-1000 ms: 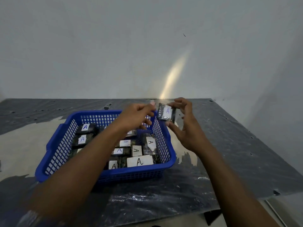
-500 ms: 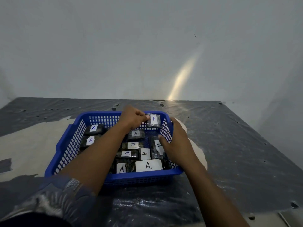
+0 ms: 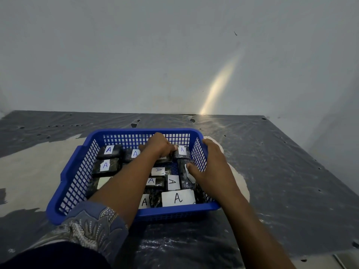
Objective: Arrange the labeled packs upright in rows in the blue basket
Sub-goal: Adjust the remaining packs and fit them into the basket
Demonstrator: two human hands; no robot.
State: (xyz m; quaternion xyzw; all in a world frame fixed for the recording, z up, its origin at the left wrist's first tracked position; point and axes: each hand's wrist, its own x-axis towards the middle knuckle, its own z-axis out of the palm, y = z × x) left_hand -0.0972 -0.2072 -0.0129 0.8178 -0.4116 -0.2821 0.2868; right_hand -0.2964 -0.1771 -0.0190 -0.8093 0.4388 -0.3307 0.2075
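— What is held in the left hand (image 3: 159,147)?
— A labeled pack (image 3: 182,152) is pinched at its left edge by curled fingers, as far as can be made out, since the fingertips are partly hidden. The pack is now set in the far right corner of the blue basket (image 3: 143,131), close to the far wall. A second ago it was held in the air by both hands, above the basket's right rim. Half a second ago it was being lowered by the left hand alone.
— And the right hand (image 3: 212,167)?
— It has been taken off the pack. The basket's right wall is gripped by it instead, with the fingers outside and the thumb inside on a second pack (image 3: 183,176).
— What is meant for the task?
— One more place in the far row is judged filled, though release is not yet seen. Whether the pack is stood fully upright cannot be told. The nearer packs are laid unevenly, so straightening is probably still needed.
— What can be read?
— A handwritten "A" is shown on each visible white label, in blue ink on some and black on others. No brand is seen. The basket is carried by a bench (image 3: 272,171).
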